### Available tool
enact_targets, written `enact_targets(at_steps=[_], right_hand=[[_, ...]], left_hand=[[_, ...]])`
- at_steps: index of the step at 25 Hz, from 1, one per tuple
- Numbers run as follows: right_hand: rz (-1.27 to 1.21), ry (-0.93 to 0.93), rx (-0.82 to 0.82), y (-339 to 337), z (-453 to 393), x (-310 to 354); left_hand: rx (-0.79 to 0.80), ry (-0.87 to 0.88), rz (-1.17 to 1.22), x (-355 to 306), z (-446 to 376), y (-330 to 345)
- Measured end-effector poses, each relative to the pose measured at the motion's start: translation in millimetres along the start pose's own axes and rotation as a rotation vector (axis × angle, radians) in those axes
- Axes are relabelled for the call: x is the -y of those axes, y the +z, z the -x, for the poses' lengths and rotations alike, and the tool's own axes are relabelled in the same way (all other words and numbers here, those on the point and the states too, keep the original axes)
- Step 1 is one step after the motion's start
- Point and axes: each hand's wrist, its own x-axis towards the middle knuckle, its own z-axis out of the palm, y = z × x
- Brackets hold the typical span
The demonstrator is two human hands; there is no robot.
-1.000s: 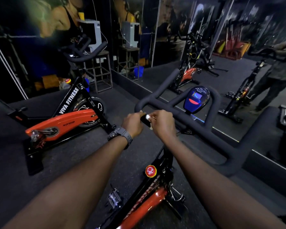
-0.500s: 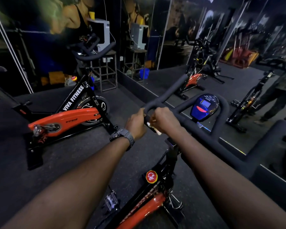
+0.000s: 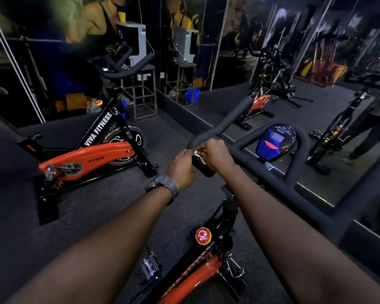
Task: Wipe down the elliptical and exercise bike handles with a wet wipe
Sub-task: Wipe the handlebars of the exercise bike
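Observation:
I am at an orange and black exercise bike whose black foam handlebar (image 3: 235, 116) runs from the left horn down to the right. A blue console (image 3: 274, 141) sits in the bar's loop. My left hand (image 3: 181, 167), with a watch on its wrist, and my right hand (image 3: 217, 156) meet just in front of the bar's left bend. Between their fingertips they pinch a small dark wet wipe packet (image 3: 203, 168) with a bit of white wipe (image 3: 197, 155) showing at its top. The fingers hide most of the packet.
A second orange bike marked VIVA FITNESS (image 3: 86, 159) stands to the left on the dark rubber floor. A mirror wall (image 3: 294, 62) runs close behind the handlebar. A red stop knob (image 3: 203, 235) sits on my bike's frame. Metal stools (image 3: 144, 95) stand at the back.
Both hands stay together at the bar's left bend. The white bit that hung under my right hand half a second ago now shows between the fingertips. My view has shifted slightly.

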Motion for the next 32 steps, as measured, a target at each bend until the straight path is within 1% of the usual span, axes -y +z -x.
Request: enact_targets(at_steps=[2,4,5,7,9,11,14,15,16,17,19,20,21,23,24,25,28,30,32], right_hand=[[-0.043,0.012,0.013,-8,10,-12],[-0.019,-0.008,0.123,-24,23,-20],[-0.020,-0.007,0.131,-27,22,-21],[-0.078,0.035,0.077,-18,12,-17],[-0.200,0.155,0.070,4,5,-19],[-0.387,0.264,0.103,16,11,-27],[-0.605,0.363,0.223,10,21,-39],[-0.685,0.412,0.235,7,20,-39],[-0.663,0.424,0.209,8,17,-38],[-0.621,0.428,0.146,8,14,-34],[-0.538,0.370,-0.003,7,14,-24],[-0.480,0.340,-0.017,6,14,-25],[-0.399,0.280,0.011,2,15,-29],[-0.230,0.184,0.176,-15,14,-36],[-0.218,0.180,0.239,-24,14,-37],[-0.199,0.172,0.250,-27,10,-36],[0.048,0.022,0.106,-7,-12,-15],[0.118,-0.030,0.028,14,-34,2],[0.245,-0.077,-0.049,22,-50,7]], left_hand=[[-0.031,0.013,0.000,2,-4,1],[-0.060,0.017,-0.022,5,-6,3],[-0.070,0.014,-0.035,6,-7,3],[-0.089,0.011,-0.046,8,-8,3],[-0.076,0.011,-0.056,8,-8,4],[-0.055,0.017,-0.072,6,-9,2],[-0.104,0.016,-0.105,5,-13,-2],[-0.118,0.017,-0.114,3,-14,-2],[-0.117,0.027,-0.122,-1,-16,0],[-0.103,0.039,-0.130,-6,-18,2],[-0.076,0.039,-0.145,-15,-22,4],[-0.069,0.027,-0.143,-17,-23,3],[-0.065,0.022,-0.135,-18,-24,3],[-0.057,0.038,-0.109,-13,-24,3],[-0.051,0.042,-0.098,-10,-24,3],[-0.041,0.041,-0.092,-6,-26,2],[-0.005,0.052,-0.060,1,-37,2],[-0.003,0.046,-0.017,7,-47,-1],[0.005,0.009,0.007,14,-58,-5]])
